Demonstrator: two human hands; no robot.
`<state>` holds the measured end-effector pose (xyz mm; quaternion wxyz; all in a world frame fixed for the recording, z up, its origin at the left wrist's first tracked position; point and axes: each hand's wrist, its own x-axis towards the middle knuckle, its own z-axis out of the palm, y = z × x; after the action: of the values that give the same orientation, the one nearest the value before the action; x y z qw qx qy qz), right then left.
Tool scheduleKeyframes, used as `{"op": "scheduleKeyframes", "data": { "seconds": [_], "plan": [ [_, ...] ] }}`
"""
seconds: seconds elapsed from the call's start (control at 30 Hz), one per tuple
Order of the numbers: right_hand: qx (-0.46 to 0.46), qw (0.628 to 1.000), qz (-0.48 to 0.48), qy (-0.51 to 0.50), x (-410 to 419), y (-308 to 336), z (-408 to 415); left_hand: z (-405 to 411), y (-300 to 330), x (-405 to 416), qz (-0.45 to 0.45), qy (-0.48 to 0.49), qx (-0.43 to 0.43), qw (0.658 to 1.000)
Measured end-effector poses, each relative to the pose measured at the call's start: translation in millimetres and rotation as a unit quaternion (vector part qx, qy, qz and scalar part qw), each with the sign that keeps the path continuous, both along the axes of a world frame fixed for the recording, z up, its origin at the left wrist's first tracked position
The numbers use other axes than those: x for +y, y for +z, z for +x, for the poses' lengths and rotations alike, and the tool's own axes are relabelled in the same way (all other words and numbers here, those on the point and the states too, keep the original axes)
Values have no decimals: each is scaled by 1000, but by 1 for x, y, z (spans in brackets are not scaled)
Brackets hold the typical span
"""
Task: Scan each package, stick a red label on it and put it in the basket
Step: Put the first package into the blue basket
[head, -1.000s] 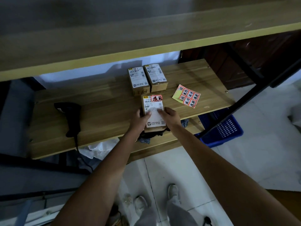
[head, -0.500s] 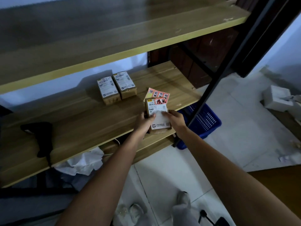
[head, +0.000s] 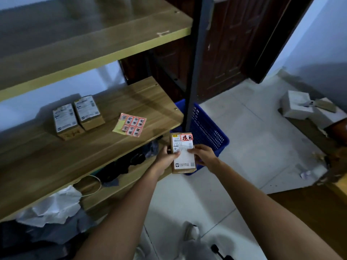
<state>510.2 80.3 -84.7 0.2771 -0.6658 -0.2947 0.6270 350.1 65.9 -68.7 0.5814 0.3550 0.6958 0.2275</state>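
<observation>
Both of our hands hold one package (head: 183,153) between them, out past the near right end of the middle shelf (head: 75,158) and above the near left part of the blue basket (head: 208,128). Our left hand (head: 166,158) grips the package's left edge, thumb curled over the white shipping label on its top face. Our right hand (head: 203,155) grips the right edge, with fingertips bent onto the same label. The package is a small brown cardboard box, held roughly level with its labelled face up. A red label (head: 186,137) with dark characters is stuck on the far right corner of that face.

We see the basket standing on the pale tiled floor to the right of the shelf unit, partly hidden behind the dark metal post (head: 195,72); we cannot tell what lies in it.

On the middle shelf, two more packages (head: 78,116) sit side by side and touching, toward the far edge, each with a white label on top. To their right, near but apart, lies a sheet of red labels (head: 130,124) on yellow backing.

Farther right on the floor, some white boxes (head: 298,107) rest near the wall. Crumpled white paper (head: 50,207) lies on the lower shelf at the near left.
</observation>
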Motion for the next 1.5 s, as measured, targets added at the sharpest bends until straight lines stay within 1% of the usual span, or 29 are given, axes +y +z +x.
{"op": "scheduleKeyframes", "data": {
  "seconds": [0.07, 0.23, 0.43, 0.7, 0.83, 1.0, 1.23, 1.4, 1.5],
  "plan": [
    [-7, 1000, -2, -11, 6, -5, 25, 25, -5, 9, -13, -13, -8, 1000],
    [-17, 999, 4, -40, 29, -9, 80, 82, -8, 40, 1, -36, -9, 999],
    [-26, 996, 18, -82, 66, -3, 117, 128, -10, 81, 17, -47, 29, 998],
    [-67, 992, 37, -101, 133, 2, 139, 152, -16, 153, 16, -44, -32, 998],
    [-74, 993, 41, -80, 160, 3, 140, 157, -20, 181, 19, -18, -52, 998],
    [-68, 995, 35, -59, 186, -13, 138, 157, -33, 203, 12, 12, -48, 999],
    [-50, 998, 34, -6, 217, -33, 138, 159, -52, 223, 19, 59, -2, 998],
    [-36, 998, 36, 30, 231, -62, 150, 177, -77, 228, 18, 104, 32, 994],
    [-23, 998, 36, 43, 239, -84, 162, 190, -98, 232, 33, 132, 42, 990]
  ]
}}
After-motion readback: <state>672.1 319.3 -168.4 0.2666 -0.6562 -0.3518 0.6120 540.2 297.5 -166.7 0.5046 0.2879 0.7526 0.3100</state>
